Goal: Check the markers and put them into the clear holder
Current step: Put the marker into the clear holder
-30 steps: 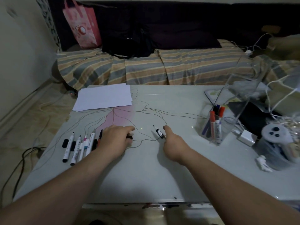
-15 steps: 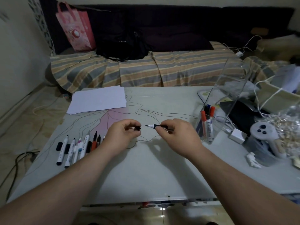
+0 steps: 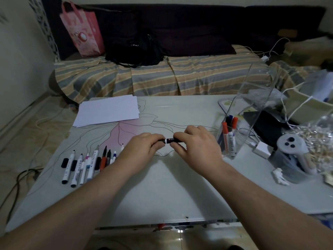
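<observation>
Head view: both hands meet over the middle of the surface [image 3: 162, 192], holding one black marker [image 3: 169, 140] level between them. Left hand [image 3: 142, 150] has fingers curled round the marker's left end, which is hidden inside the grip; whether that end is a cap, cannot tell. Right hand [image 3: 196, 148] pinches the marker's barrel, thumb under, fingers over. Only a short stretch with a white band shows between the two hands.

Row of loose markers [image 3: 86, 163] lies left of the left hand, near the surface's left edge, tips pointing away, several uncapped with black caps beside them. Clear holder [image 3: 252, 105] stands right of the right hand, tall and open-topped; inside, red-capped and dark-capped markers [image 3: 228, 134] lean upright in its near corner.

Stack of white paper [image 3: 108, 110] sits at the far left of the surface. White controller [image 3: 292, 147], white charger block [image 3: 262, 150] and small white figure [image 3: 280, 176] lie on the right side. Beyond: striped bed cover [image 3: 162, 76], black bag [image 3: 133, 49], pink bag [image 3: 82, 29].
</observation>
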Motion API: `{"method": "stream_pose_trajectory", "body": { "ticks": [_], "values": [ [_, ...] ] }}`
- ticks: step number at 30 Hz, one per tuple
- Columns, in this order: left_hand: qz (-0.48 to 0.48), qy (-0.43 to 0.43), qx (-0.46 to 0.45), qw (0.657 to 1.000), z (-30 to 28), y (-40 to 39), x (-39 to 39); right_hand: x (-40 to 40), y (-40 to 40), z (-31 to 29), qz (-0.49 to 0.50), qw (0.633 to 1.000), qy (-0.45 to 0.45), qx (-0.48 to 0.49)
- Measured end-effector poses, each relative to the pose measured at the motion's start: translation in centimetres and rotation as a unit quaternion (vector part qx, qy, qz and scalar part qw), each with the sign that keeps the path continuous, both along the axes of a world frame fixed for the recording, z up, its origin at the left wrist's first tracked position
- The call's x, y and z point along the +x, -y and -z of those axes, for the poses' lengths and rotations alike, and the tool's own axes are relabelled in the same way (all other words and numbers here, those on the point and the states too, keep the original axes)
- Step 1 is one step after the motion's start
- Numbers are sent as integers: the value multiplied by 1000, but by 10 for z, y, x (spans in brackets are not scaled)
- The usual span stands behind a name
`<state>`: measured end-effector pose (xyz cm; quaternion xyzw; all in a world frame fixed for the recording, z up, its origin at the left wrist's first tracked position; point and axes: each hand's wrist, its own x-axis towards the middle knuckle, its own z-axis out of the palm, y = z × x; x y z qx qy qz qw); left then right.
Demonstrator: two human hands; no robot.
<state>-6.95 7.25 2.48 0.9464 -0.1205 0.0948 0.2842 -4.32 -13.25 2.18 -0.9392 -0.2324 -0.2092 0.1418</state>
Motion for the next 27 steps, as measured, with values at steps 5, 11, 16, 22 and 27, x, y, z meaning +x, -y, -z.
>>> {"method": "stream_pose_trajectory", "body": {
  "ticks": [5,11,16,22,27],
  "values": [
    [-9,-50,-4,999,1,3,2,1,1,0,-40,999,29,0],
    [-16,-46,4,999,-6,11,-4,-5,-5,3,-29,999,10,13],
    [1,-30,35,999,-16,18,-4,-9,-2,-5,-33,996,-65,58],
    [-26,-44,-110,993,-24,37,-4,-15,8,-18,-63,983,-173,20],
    [-2,-81,-393,916,-31,73,8,-10,37,-43,-49,904,-285,315]
  ]
}}
